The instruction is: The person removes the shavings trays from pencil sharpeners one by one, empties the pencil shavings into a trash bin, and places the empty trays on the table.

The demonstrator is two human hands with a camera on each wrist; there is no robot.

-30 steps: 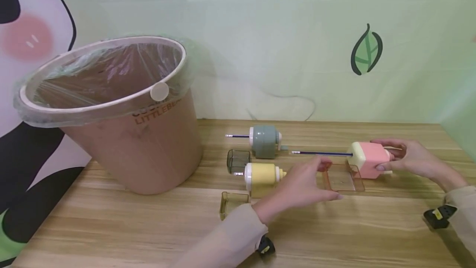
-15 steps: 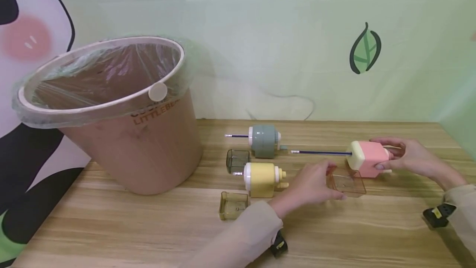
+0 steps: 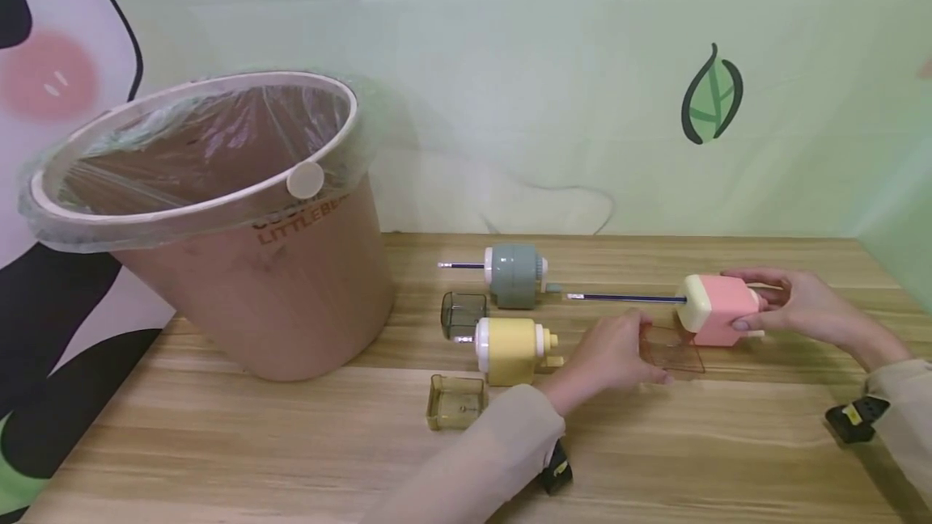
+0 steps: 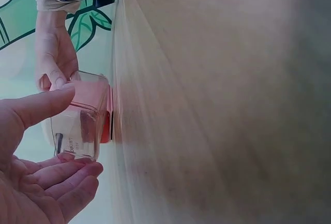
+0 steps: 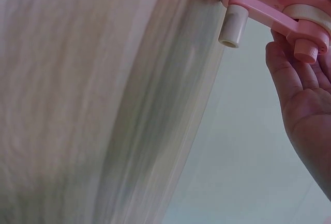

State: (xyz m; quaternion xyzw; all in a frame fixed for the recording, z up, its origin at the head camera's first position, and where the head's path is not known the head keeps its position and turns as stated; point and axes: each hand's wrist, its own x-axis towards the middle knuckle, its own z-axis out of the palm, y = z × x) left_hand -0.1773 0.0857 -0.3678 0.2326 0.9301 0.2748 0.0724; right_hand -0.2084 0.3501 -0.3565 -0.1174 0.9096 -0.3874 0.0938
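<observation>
My left hand (image 3: pixel 607 354) holds a see-through pinkish shavings drawer (image 3: pixel 675 352) between thumb and fingertips, low over the table beside a pink pencil sharpener (image 3: pixel 724 312). From the left wrist, the clear drawer (image 4: pixel 77 125) appears in front of the pink body, its thin walls between the thumb above and fingers below. My right hand (image 3: pixel 808 310) grips the sharpener's crank end. A dark blue pencil (image 3: pixel 626 298) sticks out of its cream face to the left. The right wrist view catches the pink crank arm (image 5: pixel 266 14) and its pale handle.
Left of my hands lie a yellow sharpener (image 3: pixel 512 350) and a grey-green sharpener (image 3: pixel 515 275), each with a pencil inserted. A smoky drawer (image 3: pixel 463 315) and an amber drawer (image 3: pixel 456 403) sit beside them. A large lined bin (image 3: pixel 320 289) stands at the left.
My left hand has moved a little right, and the pinkish drawer has tilted and now looks flatter beside the pink sharpener. My right hand keeps its grip with little movement.
</observation>
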